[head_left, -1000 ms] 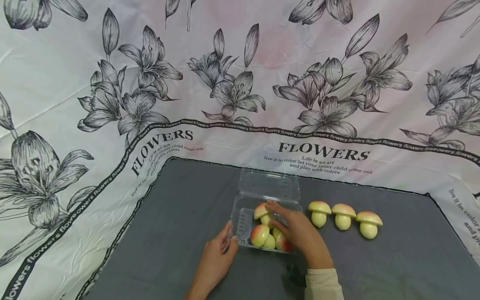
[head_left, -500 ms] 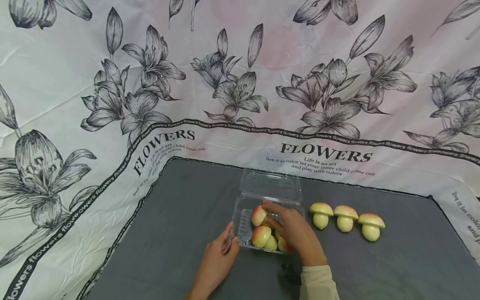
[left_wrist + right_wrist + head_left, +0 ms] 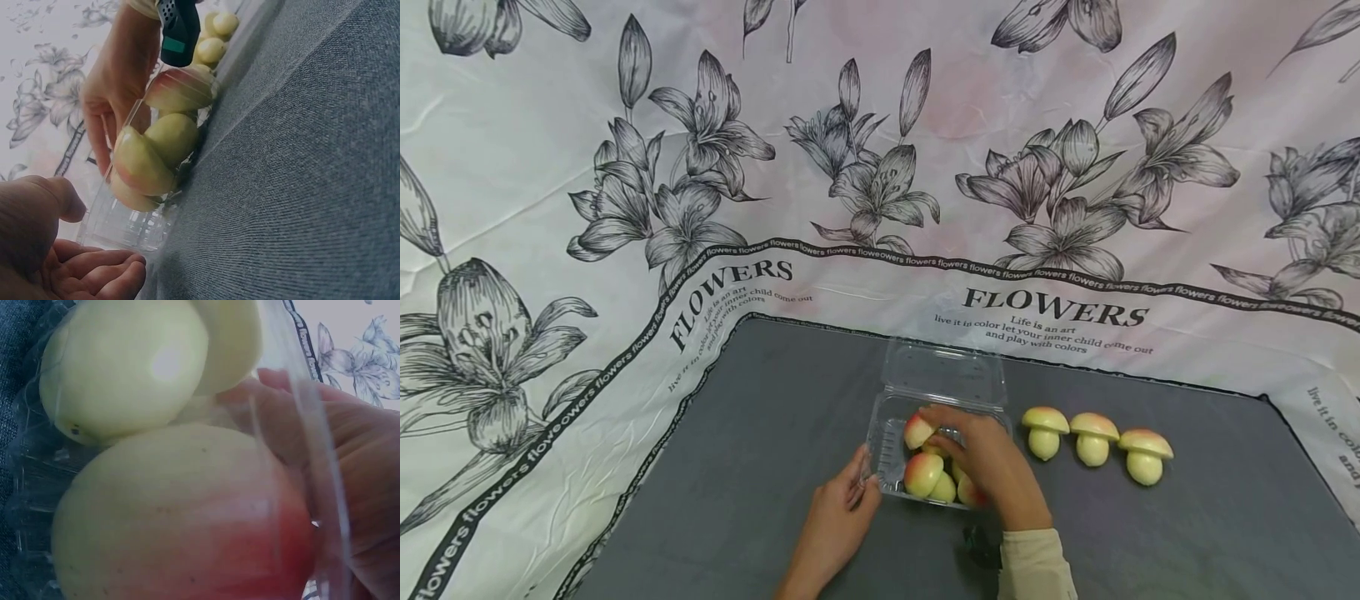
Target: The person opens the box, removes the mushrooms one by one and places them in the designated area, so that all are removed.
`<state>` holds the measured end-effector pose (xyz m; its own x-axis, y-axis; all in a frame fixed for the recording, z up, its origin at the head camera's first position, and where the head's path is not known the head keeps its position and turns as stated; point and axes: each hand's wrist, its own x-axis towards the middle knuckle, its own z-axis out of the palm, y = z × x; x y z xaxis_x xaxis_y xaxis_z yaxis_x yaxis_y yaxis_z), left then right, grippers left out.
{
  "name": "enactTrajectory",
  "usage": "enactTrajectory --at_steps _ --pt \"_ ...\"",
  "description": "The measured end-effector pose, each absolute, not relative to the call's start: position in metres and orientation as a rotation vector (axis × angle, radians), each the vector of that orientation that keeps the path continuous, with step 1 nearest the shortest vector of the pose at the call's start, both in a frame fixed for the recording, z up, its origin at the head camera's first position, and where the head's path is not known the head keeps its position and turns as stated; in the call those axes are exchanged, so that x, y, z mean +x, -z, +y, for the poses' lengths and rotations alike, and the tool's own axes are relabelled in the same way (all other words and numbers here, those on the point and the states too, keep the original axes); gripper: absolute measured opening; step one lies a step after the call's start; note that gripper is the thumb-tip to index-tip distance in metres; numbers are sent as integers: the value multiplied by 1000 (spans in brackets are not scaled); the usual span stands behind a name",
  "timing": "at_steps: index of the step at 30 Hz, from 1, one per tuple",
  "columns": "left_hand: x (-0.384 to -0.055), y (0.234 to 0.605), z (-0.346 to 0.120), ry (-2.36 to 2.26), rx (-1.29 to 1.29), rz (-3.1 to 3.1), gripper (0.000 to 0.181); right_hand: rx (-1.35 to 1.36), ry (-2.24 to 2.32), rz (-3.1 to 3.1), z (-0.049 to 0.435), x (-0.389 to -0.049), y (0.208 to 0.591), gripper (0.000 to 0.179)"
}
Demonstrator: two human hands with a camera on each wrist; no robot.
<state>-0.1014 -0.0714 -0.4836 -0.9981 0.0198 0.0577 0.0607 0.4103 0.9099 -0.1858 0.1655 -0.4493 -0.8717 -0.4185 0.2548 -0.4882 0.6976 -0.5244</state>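
A clear plastic clamshell container (image 3: 889,446) lies with its lid folded back, several yellow-green, red-tinged mushroom shapes inside it. At its left edge my left hand (image 3: 837,521) pinches the wall between thumb and fingers; the left wrist view shows that thumb (image 3: 70,199) by the rim. My right hand (image 3: 992,454) reaches in from the right and grips a toy mushroom (image 3: 917,431) at the back left, its cap tipped leftward. In front of that one lies another toy mushroom (image 3: 925,475) on its side. Close to the right wrist camera, a red-blushed cap (image 3: 187,512) shows through the plastic.
To the right of the container, three more toy mushrooms (image 3: 1092,439) stand in a row on the dark grey cloth (image 3: 760,433). Behind rises a white flower-printed sheet (image 3: 865,292). The open lid (image 3: 943,371) extends toward it.
The right hand has shifted slightly left inside the container, and the mushroom it grips has turned so that its cap faces left. The left hand stays at the container's edge.
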Motion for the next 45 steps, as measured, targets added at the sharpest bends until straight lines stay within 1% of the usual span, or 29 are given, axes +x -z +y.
enactTrajectory --at_steps 7,17,28,37,45 --pt "-103 483 -72 1706 -78 -2618 58 770 -912 -2764 164 -187 451 41" --pt "-102 481 -72 1757 -91 -2624 61 702 -849 -2716 167 -184 452 43" --pt "-102 484 -72 1750 -94 -2609 58 805 -868 -2559 173 -186 454 44" --pt "-102 484 -69 1756 -104 -2601 58 706 -871 -2543 181 -179 451 46" --pt "-101 482 -68 1730 -83 -2584 57 733 -901 -2475 186 -178 450 47"
